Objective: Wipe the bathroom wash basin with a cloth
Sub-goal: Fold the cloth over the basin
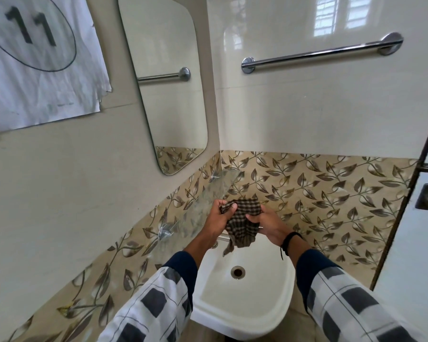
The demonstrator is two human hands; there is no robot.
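Checked sleeves (158, 307) reach over the basin (247, 314); left hand (221, 215) and right hand (268, 227) hold the cloth (242, 225) between them, fingers (229, 206) of both clamped on its upper edge. It hangs long-axis down above the far rim, so wiping means going down and nearer

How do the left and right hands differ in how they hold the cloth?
The left hand pinches the cloth at its top left corner, higher up; the right hand grips its right edge, lower down. The right wrist wears a black band; the left wrist is bare. Both hold the cloth above the wash basin.
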